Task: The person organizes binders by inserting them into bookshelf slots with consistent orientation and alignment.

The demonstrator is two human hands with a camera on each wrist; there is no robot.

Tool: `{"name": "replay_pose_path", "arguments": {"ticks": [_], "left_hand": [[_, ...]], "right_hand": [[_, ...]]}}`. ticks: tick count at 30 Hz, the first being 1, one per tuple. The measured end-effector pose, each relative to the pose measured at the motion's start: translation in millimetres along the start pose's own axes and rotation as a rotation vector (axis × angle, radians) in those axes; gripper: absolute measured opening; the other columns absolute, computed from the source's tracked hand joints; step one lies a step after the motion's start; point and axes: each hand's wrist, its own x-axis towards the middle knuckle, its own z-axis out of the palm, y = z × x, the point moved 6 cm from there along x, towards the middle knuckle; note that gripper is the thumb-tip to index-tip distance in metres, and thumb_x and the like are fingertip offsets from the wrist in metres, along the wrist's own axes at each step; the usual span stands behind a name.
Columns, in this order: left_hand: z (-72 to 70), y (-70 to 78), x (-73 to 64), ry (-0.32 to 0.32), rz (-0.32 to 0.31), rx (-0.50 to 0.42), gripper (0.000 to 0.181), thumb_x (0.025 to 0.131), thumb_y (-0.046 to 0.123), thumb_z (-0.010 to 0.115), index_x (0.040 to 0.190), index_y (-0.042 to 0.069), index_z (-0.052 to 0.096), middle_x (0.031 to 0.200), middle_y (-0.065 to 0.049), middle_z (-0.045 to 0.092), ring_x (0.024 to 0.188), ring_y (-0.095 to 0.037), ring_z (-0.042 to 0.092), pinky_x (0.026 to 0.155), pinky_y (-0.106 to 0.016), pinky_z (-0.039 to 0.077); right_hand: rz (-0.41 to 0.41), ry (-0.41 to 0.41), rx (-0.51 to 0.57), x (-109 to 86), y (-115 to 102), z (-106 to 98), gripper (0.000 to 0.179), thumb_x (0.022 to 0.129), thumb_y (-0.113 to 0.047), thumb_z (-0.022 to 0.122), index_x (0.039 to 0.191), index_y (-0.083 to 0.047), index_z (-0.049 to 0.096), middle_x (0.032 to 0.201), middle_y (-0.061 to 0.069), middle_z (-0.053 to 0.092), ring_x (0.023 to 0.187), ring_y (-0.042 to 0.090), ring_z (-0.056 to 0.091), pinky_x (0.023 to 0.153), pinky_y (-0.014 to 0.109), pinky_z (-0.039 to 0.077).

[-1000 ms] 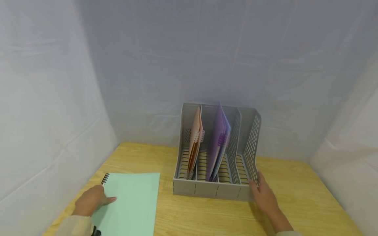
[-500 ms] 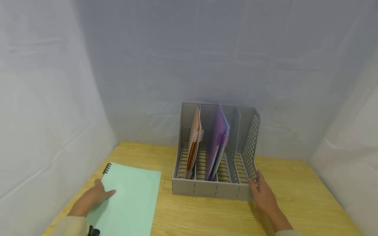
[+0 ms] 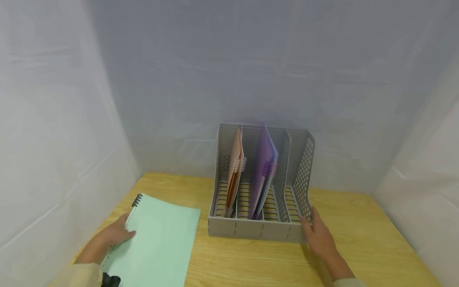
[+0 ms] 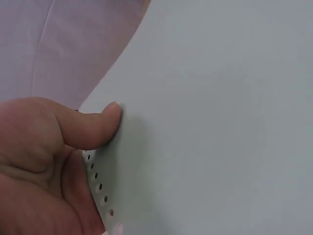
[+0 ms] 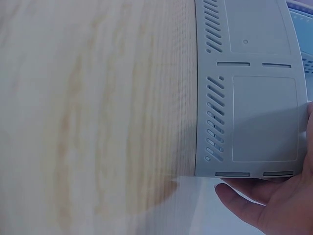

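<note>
A mint-green spiral notebook [image 3: 161, 239] with black rings lies tilted at the table's left. My left hand [image 3: 112, 235] grips its ringed edge, thumb on the cover and the other fingers tucked beneath. Punched holes show along that edge beside the thumb [image 4: 98, 128] in the left wrist view. My right hand [image 3: 320, 238] holds the front right corner of a grey file organizer [image 3: 251, 229], thumb at the front and fingers along the side. The right wrist view shows the organizer's slotted wall [image 5: 264, 117] close to that hand.
Orange-toned spiral notebooks [image 3: 234, 173] stand in the organizer's left slot. Purple and blue ones [image 3: 261, 175] lean in the middle. White sheeting [image 3: 179, 79] rises behind and at both sides of the wooden table [image 3: 358, 231].
The notebook's ringed corner has risen and turned, shifting slightly right. My left fingers have gone under its edge, and the hand has moved a little. The right hand still holds the organizer.
</note>
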Motion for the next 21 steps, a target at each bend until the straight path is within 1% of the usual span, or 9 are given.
{"name": "replay_pose_path", "arguments": {"ticks": [1, 3, 4, 6, 9, 12, 15, 18, 21], "left_hand": [[0.1, -1.1, 1.4, -0.001, -0.009, -0.008, 0.073, 0.097, 0.017, 0.057, 0.147, -0.012, 0.012, 0.141, -0.041, 0.028, 0.125, -0.054, 0.038, 0.102, -0.063, 0.033], [0.4, -3.4, 3.1, -0.011, -0.016, -0.021, 0.069, 0.097, 0.019, 0.058, 0.145, -0.012, 0.02, 0.135, -0.037, 0.04, 0.115, -0.046, 0.05, 0.096, -0.06, 0.041], [0.1, -3.8, 3.4, -0.011, -0.016, -0.021, 0.066, 0.096, 0.02, 0.058, 0.144, -0.012, 0.025, 0.127, -0.035, 0.048, 0.105, -0.04, 0.056, 0.09, -0.056, 0.046], [-0.9, -3.8, 2.5, -0.016, -0.022, -0.057, 0.063, 0.097, 0.02, 0.057, 0.143, -0.012, 0.029, 0.117, -0.03, 0.056, 0.096, -0.031, 0.06, 0.085, -0.05, 0.049], [-2.1, -1.4, -0.7, -0.017, -0.019, -0.131, 0.06, 0.099, 0.019, 0.054, 0.144, -0.01, 0.028, 0.105, -0.02, 0.063, 0.088, -0.026, 0.062, 0.077, -0.043, 0.052], [-2.1, 0.9, -3.8, -0.025, -0.035, -0.212, 0.059, 0.102, 0.018, 0.049, 0.148, -0.006, 0.023, 0.101, -0.016, 0.065, 0.084, -0.024, 0.063, 0.072, -0.039, 0.053], [-1.8, 1.5, -4.9, -0.038, -0.041, -0.239, 0.061, 0.103, 0.02, 0.046, 0.152, 0.0, 0.016, 0.11, -0.019, 0.062, 0.086, -0.024, 0.063, 0.072, -0.039, 0.052], [-1.4, 1.0, -4.6, -0.043, -0.023, -0.239, 0.065, 0.103, 0.023, 0.046, 0.154, 0.004, 0.01, 0.121, -0.023, 0.056, 0.091, -0.024, 0.061, 0.076, -0.04, 0.051], [0.6, -0.8, -3.9, -0.056, -0.012, -0.279, 0.068, 0.103, 0.026, 0.047, 0.155, 0.005, 0.009, 0.127, -0.024, 0.053, 0.096, -0.025, 0.06, 0.08, -0.043, 0.049]], "right_hand": [[0.001, -0.001, 0.0, -0.2, 0.1, -0.1, 0.07, 0.106, -0.04, 0.028, 0.151, 0.007, 0.003, 0.148, 0.036, 0.026, 0.129, 0.052, 0.039, 0.107, 0.062, 0.029], [0.001, -0.001, -0.004, -0.4, 0.0, -0.1, 0.07, 0.106, -0.041, 0.028, 0.151, 0.007, 0.003, 0.148, 0.036, 0.026, 0.13, 0.052, 0.037, 0.108, 0.062, 0.028], [0.002, -0.003, -0.007, -0.3, 0.0, 0.1, 0.07, 0.106, -0.041, 0.027, 0.151, 0.007, 0.003, 0.148, 0.036, 0.026, 0.131, 0.052, 0.036, 0.108, 0.062, 0.027], [0.002, -0.004, -0.008, 0.0, -0.1, 0.4, 0.071, 0.106, -0.042, 0.027, 0.151, 0.007, 0.003, 0.149, 0.036, 0.026, 0.131, 0.052, 0.036, 0.108, 0.062, 0.027], [0.009, -0.007, -0.013, 0.3, 0.2, 1.0, 0.071, 0.106, -0.043, 0.027, 0.151, 0.007, 0.003, 0.149, 0.036, 0.025, 0.13, 0.051, 0.037, 0.108, 0.062, 0.027], [0.018, -0.011, -0.013, 0.6, 0.9, 1.7, 0.071, 0.106, -0.042, 0.027, 0.151, 0.007, 0.003, 0.149, 0.036, 0.025, 0.13, 0.051, 0.038, 0.108, 0.062, 0.028], [0.015, -0.007, -0.017, 0.8, 1.3, 1.7, 0.071, 0.106, -0.042, 0.027, 0.151, 0.007, 0.003, 0.149, 0.036, 0.025, 0.129, 0.051, 0.038, 0.108, 0.062, 0.028], [0.003, 0.006, -0.017, 0.8, 1.7, 0.7, 0.07, 0.106, -0.042, 0.027, 0.151, 0.007, 0.004, 0.148, 0.036, 0.027, 0.128, 0.052, 0.04, 0.107, 0.062, 0.03], [-0.006, 0.014, -0.015, 0.7, 1.4, 0.1, 0.07, 0.106, -0.041, 0.028, 0.151, 0.007, 0.004, 0.148, 0.036, 0.028, 0.127, 0.052, 0.042, 0.106, 0.063, 0.03]]}}
